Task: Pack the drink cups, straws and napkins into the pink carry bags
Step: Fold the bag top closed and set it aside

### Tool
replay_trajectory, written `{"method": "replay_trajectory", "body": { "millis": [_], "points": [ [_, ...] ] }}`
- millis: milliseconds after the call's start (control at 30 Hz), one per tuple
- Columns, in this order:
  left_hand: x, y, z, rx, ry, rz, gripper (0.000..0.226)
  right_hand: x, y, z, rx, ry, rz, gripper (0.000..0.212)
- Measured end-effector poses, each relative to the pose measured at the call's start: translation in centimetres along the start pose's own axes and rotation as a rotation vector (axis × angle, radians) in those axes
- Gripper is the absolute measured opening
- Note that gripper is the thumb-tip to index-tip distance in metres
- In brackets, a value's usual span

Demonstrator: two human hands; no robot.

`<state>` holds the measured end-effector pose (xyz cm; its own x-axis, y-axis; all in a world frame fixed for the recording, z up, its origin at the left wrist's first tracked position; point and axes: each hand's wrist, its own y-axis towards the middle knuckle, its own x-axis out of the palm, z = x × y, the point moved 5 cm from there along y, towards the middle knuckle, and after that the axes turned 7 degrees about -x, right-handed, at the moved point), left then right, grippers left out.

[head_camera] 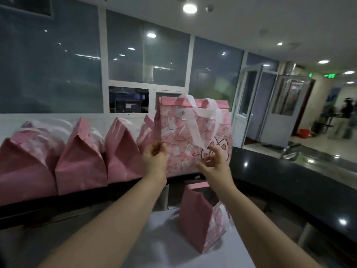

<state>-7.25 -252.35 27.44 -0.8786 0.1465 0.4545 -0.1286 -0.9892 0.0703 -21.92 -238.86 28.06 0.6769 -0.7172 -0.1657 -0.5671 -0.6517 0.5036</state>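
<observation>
Fingers of the left hand (154,158) curl loosely at the left edge of the pink carry bag (173,132), centre frame; blur hides any pinch. The right hand (213,161) is spread and empty below the drooping white handle (201,142). The bag stands on the black counter (270,171). It looks light and creasable, so it is probably best lifted by the handle.

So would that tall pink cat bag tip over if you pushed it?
Probably, if pushed high: the tall pink patterned bag stands upright on the black counter. Its white strap handles droop, so they are likely floppy. The folded top suggests stiffer sides.
</observation>
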Motion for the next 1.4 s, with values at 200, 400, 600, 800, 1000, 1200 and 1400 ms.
{"method": "replay_trajectory", "body": {
  "millis": [200, 400, 600, 800, 1000, 1200, 1400],
  "points": [
    [7.4, 0.2, -7.4, 0.043, 0.063, 0.001, 0.028, -0.9, 1.9, 6.9, 0.056, -0.080, -0.096, 0.047],
    [15.3, 3.1, -11.0, 0.045, 0.080, -0.016, 0.022, -3.4, 8.1, 12.3, 0.022, -0.200, -0.195, 0.080],
    [17.5, 6.4, -18.7, -0.109, 0.205, -0.052, 0.019, -2.9, 13.3, 20.0, 0.176, -0.140, -0.233, 0.073],
    [16.0, 9.6, -21.2, -0.016, 0.423, -0.225, 0.018, -2.5, 14.4, 24.2, 0.230, -0.254, -0.125, 0.075],
    [12.3, 13.7, -20.1, 0.206, 0.606, 0.028, 0.040, -2.8, 16.6, 24.1, 0.227, -0.216, -0.010, 0.045],
    [12.6, 15.5, -21.4, 0.144, 0.721, -0.060, 0.022, -3.4, 17.7, 25.3, 0.243, -0.079, -0.103, 0.033],
    [11.4, 14.8, -20.8, 0.249, 0.764, 0.025, 0.030, -2.9, 19.9, 26.3, 0.248, -0.079, -0.201, 0.040]
  ]
}}
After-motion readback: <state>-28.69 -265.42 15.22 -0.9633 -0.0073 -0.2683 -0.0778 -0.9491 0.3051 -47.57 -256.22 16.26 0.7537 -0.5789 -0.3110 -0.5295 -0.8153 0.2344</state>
